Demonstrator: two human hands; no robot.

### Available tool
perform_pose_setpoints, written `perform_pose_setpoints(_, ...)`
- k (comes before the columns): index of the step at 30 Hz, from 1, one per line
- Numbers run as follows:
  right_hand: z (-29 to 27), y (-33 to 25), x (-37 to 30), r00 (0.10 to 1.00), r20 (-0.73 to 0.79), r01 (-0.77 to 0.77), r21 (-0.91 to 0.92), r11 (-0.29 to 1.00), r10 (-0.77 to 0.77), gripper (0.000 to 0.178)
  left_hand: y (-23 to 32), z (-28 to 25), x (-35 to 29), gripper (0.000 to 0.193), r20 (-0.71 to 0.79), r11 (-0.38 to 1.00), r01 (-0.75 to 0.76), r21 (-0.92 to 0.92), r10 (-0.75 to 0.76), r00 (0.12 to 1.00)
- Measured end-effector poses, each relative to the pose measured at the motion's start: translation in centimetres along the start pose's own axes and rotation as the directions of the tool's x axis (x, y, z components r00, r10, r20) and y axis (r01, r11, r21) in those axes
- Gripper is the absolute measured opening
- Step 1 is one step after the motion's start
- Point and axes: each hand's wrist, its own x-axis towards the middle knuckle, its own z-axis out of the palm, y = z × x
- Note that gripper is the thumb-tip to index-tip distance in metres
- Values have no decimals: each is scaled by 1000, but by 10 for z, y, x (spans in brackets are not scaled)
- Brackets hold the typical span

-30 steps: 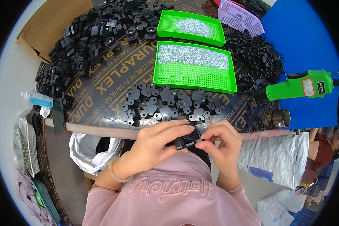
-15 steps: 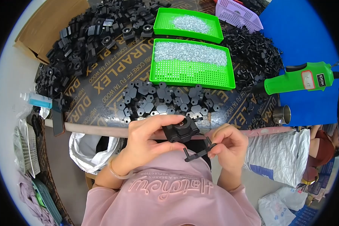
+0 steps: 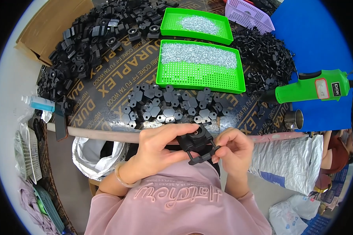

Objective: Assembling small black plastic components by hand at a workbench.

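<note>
Just off the table's near edge, my left hand (image 3: 155, 147) grips a black plastic housing (image 3: 195, 139) with a round recess on top, thumb and forefinger on its left part. My right hand (image 3: 235, 148) pinches a black U-shaped bracket (image 3: 203, 158) by its right end. The bracket's two prongs point at the housing's near side and meet it there; how deep they sit I cannot tell. Beyond my hands lies a group of black hexagonal plastic parts (image 3: 168, 113) on the table.
Two green trays (image 3: 200, 84) hold small silvery screws. Black parts (image 3: 82, 51) are heaped left, thin black pieces (image 3: 262, 58) right. A green electric screwdriver (image 3: 313, 88) and a metal cup (image 3: 294, 119) are at the right, a purple basket (image 3: 250, 15) behind. A bottle (image 3: 39, 103) lies left.
The bracket has come up against the housing, its prongs now at the housing's near side. My left hand has shifted slightly right and tilted the housing.
</note>
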Motion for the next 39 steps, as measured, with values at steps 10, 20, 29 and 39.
perform_pose_setpoints(10,-1,7,1,1000,-26,-2,92,996,4,18,5,-3,0,55,11,999,-8,46,7,1000)
perform_pose_setpoints(20,-2,9,2,1000,-4,-13,67,998,13,18,6,-6,-2,57,28,998,19,59,-21,999)
perform_pose_setpoints(29,-2,18,0,998,-48,-27,59,998,30,21,8,-6,-5,59,69,993,105,-55,-101,992)
perform_pose_setpoints(39,-4,12,9,989,142,92,-306,948,-50,59,1,4,-17,72,13,963,141,-230,-141,990)
